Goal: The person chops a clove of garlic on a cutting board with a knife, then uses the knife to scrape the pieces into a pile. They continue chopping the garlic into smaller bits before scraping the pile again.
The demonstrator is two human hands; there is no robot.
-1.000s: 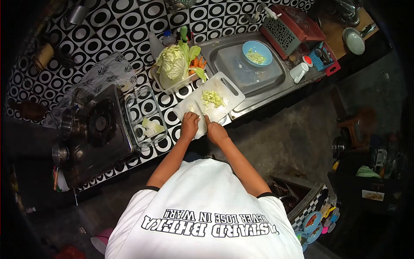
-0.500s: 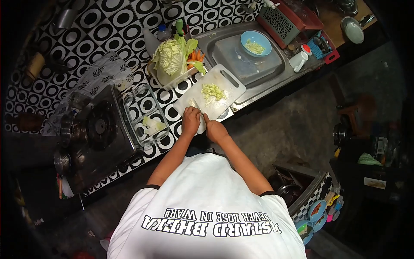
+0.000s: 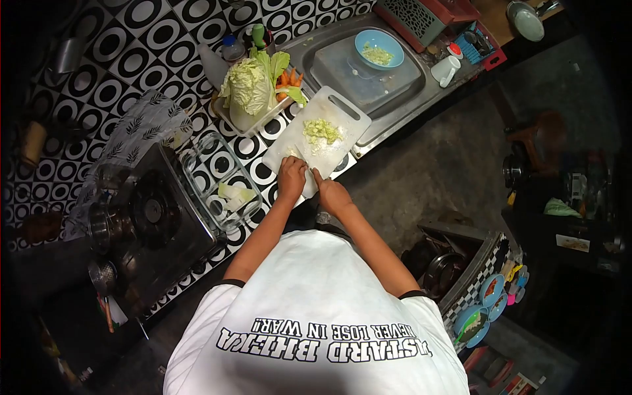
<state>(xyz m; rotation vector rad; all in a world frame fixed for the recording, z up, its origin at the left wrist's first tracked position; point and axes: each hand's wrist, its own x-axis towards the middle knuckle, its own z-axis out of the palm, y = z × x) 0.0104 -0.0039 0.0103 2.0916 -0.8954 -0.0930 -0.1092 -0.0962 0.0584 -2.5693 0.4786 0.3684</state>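
Note:
A white cutting board (image 3: 342, 108) lies on the black-and-white patterned counter beside the sink. A pile of chopped pale green cabbage (image 3: 321, 130) sits in its middle. My left hand (image 3: 291, 176) rests fingers-down at the board's near end, pressing on a small pale vegetable piece (image 3: 291, 155). Just right of it, my right hand (image 3: 332, 195) is closed around what looks like a knife; its thin blade points toward my left fingers and is mostly hidden.
A tray with a cabbage head (image 3: 247, 85) and carrots stands behind the board. A glass dish (image 3: 220, 181) holding pale pieces and a gas stove (image 3: 148, 210) are to the left. In the sink, a blue bowl (image 3: 378, 49) sits on a lidded tub; a white mug (image 3: 446, 69) stands nearby.
The view has drifted, so the counter sits higher and further left in the frame. Both hands stay close together at the board's near end, with only small movements.

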